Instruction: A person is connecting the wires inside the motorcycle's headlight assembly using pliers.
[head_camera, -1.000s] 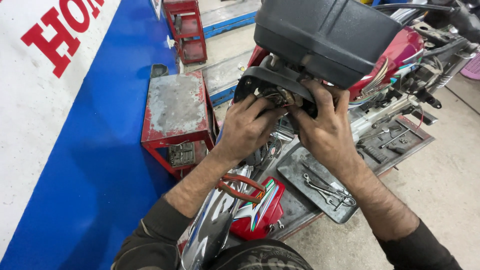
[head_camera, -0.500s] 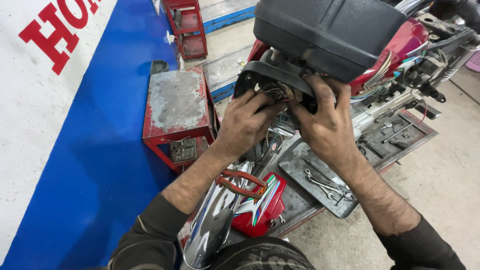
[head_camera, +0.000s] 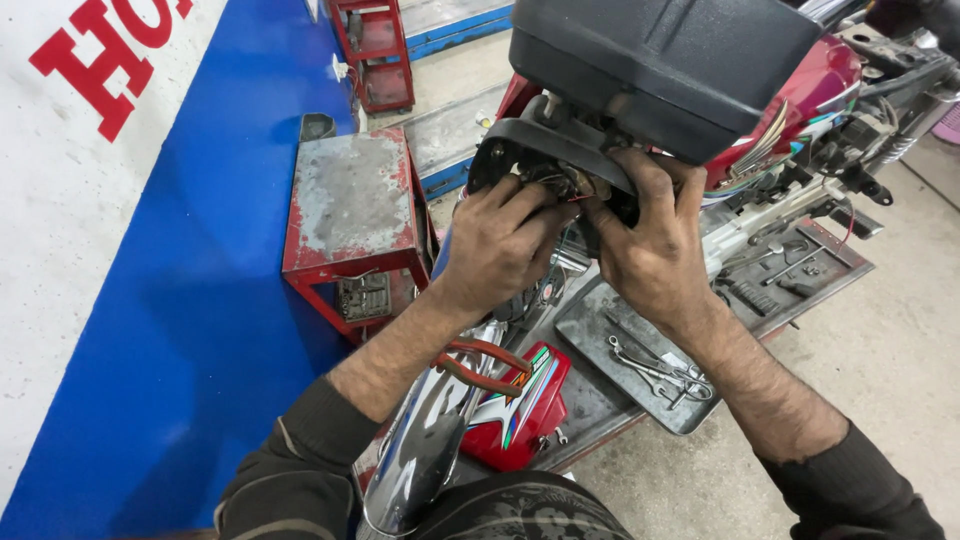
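Up close, both hands work at the rear of a motorcycle's headlight housing (head_camera: 560, 150), a black ring-shaped shell sitting just below a big black casing (head_camera: 660, 60) at the top of the view. The left hand (head_camera: 500, 240) has its fingers curled into the open back of the housing, pinching at a clump of wires (head_camera: 562, 182) there. The right hand (head_camera: 655, 240) grips the housing's right edge, its fingers wrapped up around the rim and the thumb pressing near the wires (whether it also holds a wire, I cannot tell).

Below the forearms lies a chrome mudguard (head_camera: 425, 450) with red-handled pliers (head_camera: 480, 365) resting across it, next to a red side panel (head_camera: 520, 410). A grey tray (head_camera: 600, 320) under the right wrist carries several spanners (head_camera: 655, 365). To the left stands a worn red metal stool (head_camera: 350, 205) on a blue floor (head_camera: 180, 330). The red tank (head_camera: 810, 90) shows at upper right.
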